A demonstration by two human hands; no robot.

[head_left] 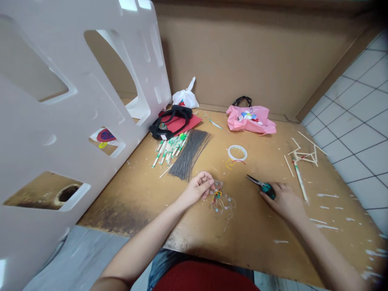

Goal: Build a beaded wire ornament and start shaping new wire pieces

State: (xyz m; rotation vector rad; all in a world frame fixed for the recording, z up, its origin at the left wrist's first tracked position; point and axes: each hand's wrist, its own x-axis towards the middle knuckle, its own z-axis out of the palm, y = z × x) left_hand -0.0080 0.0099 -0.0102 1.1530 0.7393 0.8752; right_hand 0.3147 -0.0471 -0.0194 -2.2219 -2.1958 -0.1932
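In the middle of the wooden table, my left hand (pixel 202 185) pinches the upper edge of a wire flower (pixel 222 203), made of clear looped strands with a red, yellow and green centre. My right hand (pixel 285 199), farther right, has its fingers closed round the dark green handles of needle-nose pliers (pixel 261 186). The pliers' jaws point up and left, a little apart from the flower. Just beyond the flower lie a roll of white tape (pixel 237 146) and short yellow and red wire pieces (pixel 230 163).
Grey wires (pixel 190 155) and wrapped chopsticks (pixel 169 150) lie at back left beside a black head strap (pixel 159 131). A pink bag (pixel 233 121) and a white bag (pixel 186 97) stand at the back. A stick frame (pixel 306 155) is at right; a white plastic panel (pixel 75 133) rises at left.
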